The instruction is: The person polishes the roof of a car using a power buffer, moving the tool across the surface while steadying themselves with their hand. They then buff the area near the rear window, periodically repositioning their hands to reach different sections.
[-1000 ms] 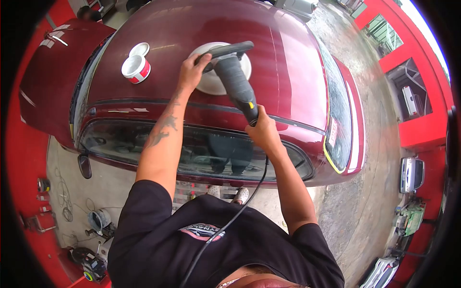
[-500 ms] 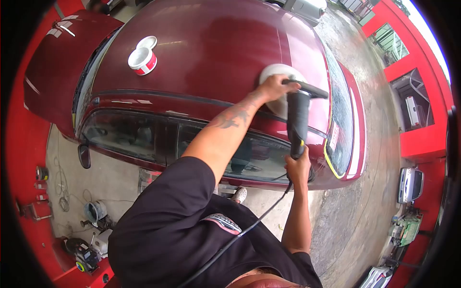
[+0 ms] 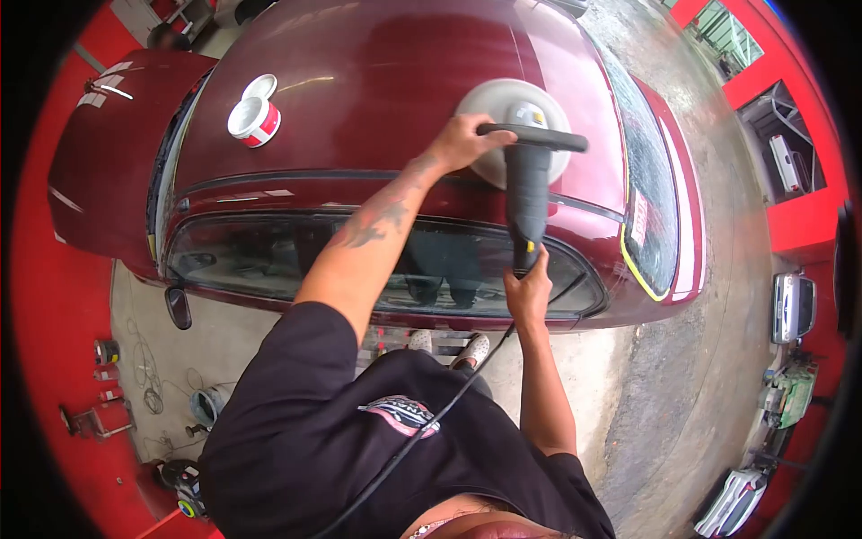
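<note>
A black and grey power polisher (image 3: 528,193) rests its round pale pad (image 3: 489,99) on the dark red car roof (image 3: 395,81), near the roof's side edge. My left hand (image 3: 467,141) is closed around the left end of the polisher's black cross handle. Lower down, my right hand (image 3: 528,286) wraps round the rear end of the body, where the black cord (image 3: 449,404) comes out. A white and red tub (image 3: 254,121) stands open on the roof to the left, its white lid (image 3: 259,87) beside it.
The car's side windows (image 3: 449,269) lie below the roof edge, with a side mirror (image 3: 178,307) at the left. Yellow tape (image 3: 639,276) edges the rear glass at the right. A bucket (image 3: 208,406) and cables are on the floor. Someone's dark head (image 3: 168,38) shows at upper left.
The polisher and both my hands have shifted left and slightly up in the view. The camera view has shifted too, and more of the pad and both shoes now show.
</note>
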Demonstrator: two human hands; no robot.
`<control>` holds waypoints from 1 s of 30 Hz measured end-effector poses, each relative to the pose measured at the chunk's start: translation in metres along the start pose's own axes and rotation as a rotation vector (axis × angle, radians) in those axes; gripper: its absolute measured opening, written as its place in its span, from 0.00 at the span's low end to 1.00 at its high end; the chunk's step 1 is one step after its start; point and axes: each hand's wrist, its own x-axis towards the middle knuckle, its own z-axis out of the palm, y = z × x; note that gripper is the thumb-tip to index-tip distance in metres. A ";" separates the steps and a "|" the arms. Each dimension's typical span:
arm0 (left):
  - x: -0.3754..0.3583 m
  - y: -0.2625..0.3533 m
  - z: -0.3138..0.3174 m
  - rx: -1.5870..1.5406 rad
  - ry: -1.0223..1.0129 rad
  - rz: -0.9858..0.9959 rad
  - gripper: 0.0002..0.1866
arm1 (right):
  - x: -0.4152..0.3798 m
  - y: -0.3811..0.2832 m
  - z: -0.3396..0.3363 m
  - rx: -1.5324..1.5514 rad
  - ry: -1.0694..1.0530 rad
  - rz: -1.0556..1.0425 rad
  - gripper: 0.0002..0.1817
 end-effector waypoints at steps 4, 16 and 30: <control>-0.054 -0.023 -0.074 0.098 0.133 -0.015 0.31 | -0.007 -0.022 0.039 0.007 -0.158 -0.099 0.43; -0.151 -0.085 -0.221 -0.025 0.293 -0.198 0.24 | -0.019 -0.086 0.115 0.140 -0.377 -0.309 0.44; 0.002 -0.011 -0.053 0.227 -0.051 0.002 0.33 | -0.004 0.003 0.030 0.380 -0.174 0.099 0.39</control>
